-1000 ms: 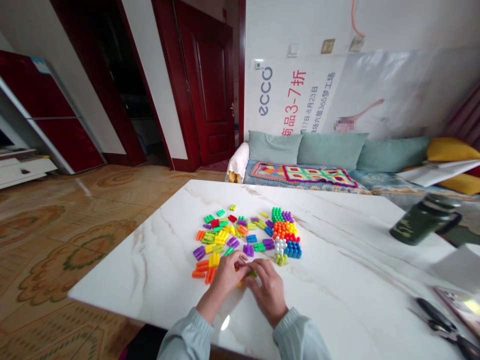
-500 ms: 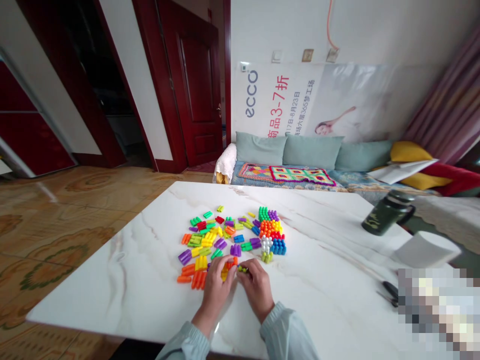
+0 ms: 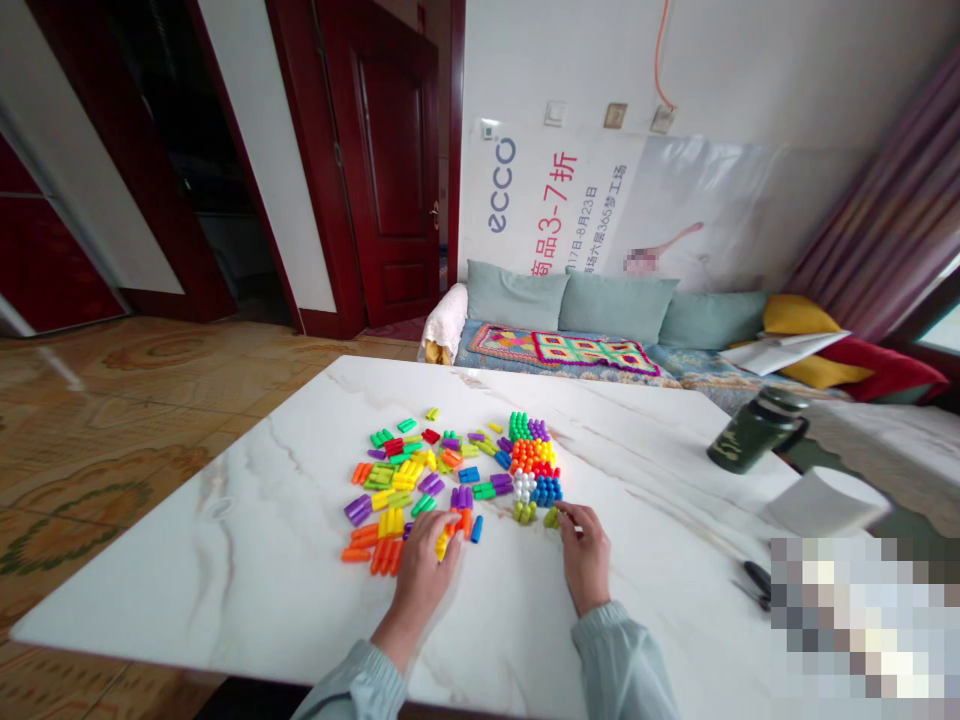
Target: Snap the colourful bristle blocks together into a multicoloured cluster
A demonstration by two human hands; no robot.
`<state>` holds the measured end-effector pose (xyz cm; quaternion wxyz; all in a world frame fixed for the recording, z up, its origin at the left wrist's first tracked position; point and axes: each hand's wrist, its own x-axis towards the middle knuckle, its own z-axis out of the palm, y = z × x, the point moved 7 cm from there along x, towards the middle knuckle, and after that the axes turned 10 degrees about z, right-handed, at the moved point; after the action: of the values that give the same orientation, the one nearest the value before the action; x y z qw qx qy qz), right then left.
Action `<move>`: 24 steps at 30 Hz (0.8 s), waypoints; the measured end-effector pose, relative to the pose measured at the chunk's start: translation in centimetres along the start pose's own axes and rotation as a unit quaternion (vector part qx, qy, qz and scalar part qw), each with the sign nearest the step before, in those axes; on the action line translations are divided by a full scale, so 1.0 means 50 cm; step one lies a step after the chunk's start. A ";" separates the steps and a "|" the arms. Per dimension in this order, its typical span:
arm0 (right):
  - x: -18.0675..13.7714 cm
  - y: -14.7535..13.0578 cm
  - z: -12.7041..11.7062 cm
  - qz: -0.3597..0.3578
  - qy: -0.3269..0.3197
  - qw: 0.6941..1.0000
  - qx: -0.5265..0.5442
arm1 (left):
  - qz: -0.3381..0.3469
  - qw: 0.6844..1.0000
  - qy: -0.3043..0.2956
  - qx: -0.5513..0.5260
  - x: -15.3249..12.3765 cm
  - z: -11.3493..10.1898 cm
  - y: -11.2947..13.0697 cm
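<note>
Many small coloured plastic pegs (image 3: 409, 478) lie scattered on the white marble table (image 3: 247, 560). Beside them stands a tight cluster of upright pegs (image 3: 532, 462) in green, purple, orange, yellow, white and blue. My left hand (image 3: 424, 570) rests with curled fingers over yellow and orange pegs at the near edge of the pile. My right hand (image 3: 585, 550) is out to the right, pinching a yellow-green peg (image 3: 553, 517) at the cluster's near right corner.
A dark green mug (image 3: 754, 440) and a white box (image 3: 825, 500) stand at the table's right. Black scissors (image 3: 754, 582) lie near a blurred patch. Behind the table are a sofa (image 3: 600, 340) with cushions, a wall poster and a red door.
My right hand moved away from my left, going right with a yellow-green peg to the cluster's near corner. My left hand stayed by the loose pegs. The camera swung slightly right.
</note>
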<state>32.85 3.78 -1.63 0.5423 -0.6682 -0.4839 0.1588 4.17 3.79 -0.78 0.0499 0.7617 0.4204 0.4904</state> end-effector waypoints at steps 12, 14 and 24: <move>-0.006 -0.016 0.026 -0.038 -0.008 0.994 -0.101 | -0.002 1.000 0.000 0.006 -0.001 0.002 -0.001; -0.009 -0.022 0.028 -0.044 -0.008 0.992 -0.120 | -0.004 1.000 -0.002 0.007 -0.001 0.003 -0.002; -0.038 -0.067 0.011 -0.100 0.065 0.987 -0.111 | -0.026 1.000 -0.011 -0.001 0.003 0.000 0.007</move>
<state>29.96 2.35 0.52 0.5078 -0.6813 -0.5272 0.0052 4.40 3.69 -0.51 0.0674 0.7558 0.4390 0.4811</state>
